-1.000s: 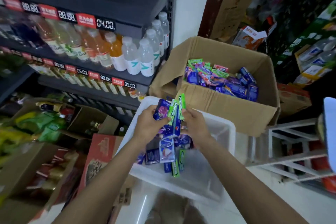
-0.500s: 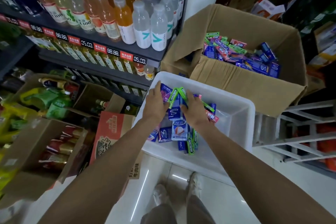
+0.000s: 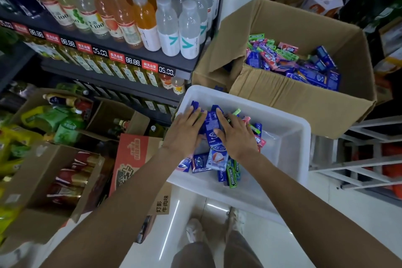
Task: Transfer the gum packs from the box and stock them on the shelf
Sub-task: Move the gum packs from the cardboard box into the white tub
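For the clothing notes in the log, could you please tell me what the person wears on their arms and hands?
Nothing shows on them: the left hand and the right hand are bare, with no gloves, rings or watch visible. Both forearms are uncovered to the frame's lower edge, so no sleeve shows.

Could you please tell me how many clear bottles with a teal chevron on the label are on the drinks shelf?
2 plainly show it: one chevron bottle beside the orange drinks, another to its right. A third behind them shows part of a chevron; more may be hidden.
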Available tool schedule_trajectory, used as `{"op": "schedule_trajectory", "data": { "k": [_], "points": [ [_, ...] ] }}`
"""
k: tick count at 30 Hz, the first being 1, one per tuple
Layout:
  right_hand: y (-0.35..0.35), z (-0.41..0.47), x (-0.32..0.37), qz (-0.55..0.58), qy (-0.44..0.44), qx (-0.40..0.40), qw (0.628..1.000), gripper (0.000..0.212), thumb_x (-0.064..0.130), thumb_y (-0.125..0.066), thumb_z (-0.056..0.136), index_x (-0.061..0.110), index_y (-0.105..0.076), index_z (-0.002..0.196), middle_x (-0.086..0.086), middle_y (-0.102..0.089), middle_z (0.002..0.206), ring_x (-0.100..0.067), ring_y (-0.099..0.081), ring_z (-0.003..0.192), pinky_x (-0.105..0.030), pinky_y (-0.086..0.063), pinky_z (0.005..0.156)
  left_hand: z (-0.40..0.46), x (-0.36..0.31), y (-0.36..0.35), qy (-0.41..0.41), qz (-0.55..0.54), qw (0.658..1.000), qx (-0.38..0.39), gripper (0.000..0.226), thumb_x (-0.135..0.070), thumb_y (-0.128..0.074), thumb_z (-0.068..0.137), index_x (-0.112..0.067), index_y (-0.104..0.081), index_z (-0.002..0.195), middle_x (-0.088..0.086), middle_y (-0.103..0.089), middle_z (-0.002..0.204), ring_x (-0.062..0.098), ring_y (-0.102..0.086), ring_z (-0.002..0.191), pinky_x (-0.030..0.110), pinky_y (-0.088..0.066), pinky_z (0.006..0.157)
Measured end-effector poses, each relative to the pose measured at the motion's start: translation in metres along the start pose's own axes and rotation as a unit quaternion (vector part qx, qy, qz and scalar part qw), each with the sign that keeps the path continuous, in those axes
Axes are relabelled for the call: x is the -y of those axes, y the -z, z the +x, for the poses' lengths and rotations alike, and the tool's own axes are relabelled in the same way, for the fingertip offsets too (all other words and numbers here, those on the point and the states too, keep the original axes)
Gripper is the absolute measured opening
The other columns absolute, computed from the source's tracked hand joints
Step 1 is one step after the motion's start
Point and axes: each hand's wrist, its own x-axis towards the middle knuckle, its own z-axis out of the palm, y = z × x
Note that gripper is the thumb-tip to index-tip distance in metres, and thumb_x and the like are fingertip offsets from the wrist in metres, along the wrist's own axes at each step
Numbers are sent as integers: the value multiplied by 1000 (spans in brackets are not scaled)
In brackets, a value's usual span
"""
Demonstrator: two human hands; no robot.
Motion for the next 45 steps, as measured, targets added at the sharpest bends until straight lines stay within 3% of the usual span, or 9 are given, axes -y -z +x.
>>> {"op": "schedule_trajectory", "data": {
  "k": [6,12,17,20,24,27,34,37,45],
  "points": [
    [8,7,-13,16,-118,-32,992,52,35,-26,102,22,-13,150,-7,-20,154,-27,-21,140,-44,-16,116,6,-1,13,-8,-29,999,-25,65,-29,-46,96,-27,-11,151,4,-19,157,26,-11,145,33,-11,117],
    [11,0,-3,59,28,-28,998,52,31,-36,100,30,-19,149,-1,-20,153,-27,-27,136,-41,-39,101,11,-9,10,-8,-46,998,-39,66,-26,-51,95,-22,-15,151,5,-17,157,22,-7,146,29,-6,116],
    [7,-4,-9,-7,-96,-50,994,58,38,-42,98,20,-20,148,-10,-24,147,-29,-31,130,-42,-36,103,7,-4,1,24,-35,999,-8,66,-40,-53,93,-26,-21,149,1,-13,158,25,-5,146,39,-14,117],
    [9,-4,-4,57,-101,-30,993,60,43,-41,97,17,-21,147,-13,-24,143,-29,-28,131,-42,-37,103,10,-9,8,33,-46,998,-10,64,-42,-54,92,-28,-25,147,0,-20,156,24,-13,144,41,-21,114],
    [31,-6,-5,174,-87,-38,980,49,31,-43,98,15,-34,144,-11,-29,141,-28,-38,127,-40,-39,103,13,-24,29,46,-121,990,-48,48,-29,-55,93,-23,-42,139,3,-47,139,23,-41,127,38,-39,101],
    [63,-13,-20,248,-68,-91,962,39,18,-46,97,12,-46,136,-8,-40,136,-24,-51,115,-25,-39,93,18,-41,56,35,-231,968,-86,39,-20,-54,93,-19,-50,132,6,-58,123,24,-55,110,42,-48,89],
    [157,-10,-111,244,-80,-206,944,33,4,-50,91,6,-58,124,-16,-55,125,-29,-56,111,-31,-40,92,81,-108,115,-9,-358,919,-166,28,-13,-52,90,-16,-60,117,8,-68,100,24,-62,92,42,-52,80],
    [178,9,-158,241,-90,-214,942,33,6,-54,90,5,-58,123,-15,-59,123,-26,-56,111,-18,-35,84,126,-139,124,-9,-345,921,-182,27,-9,-52,89,-12,-62,115,6,-69,97,22,-62,89,38,-50,81],
    [179,86,-266,186,-42,-28,981,59,15,-61,89,14,-36,143,-14,-40,143,-27,-37,132,-27,-30,103,240,-192,101,54,-262,963,16,48,-26,-64,89,-13,-51,133,11,-58,123,28,-57,111,39,-47,94]
  ]
}}
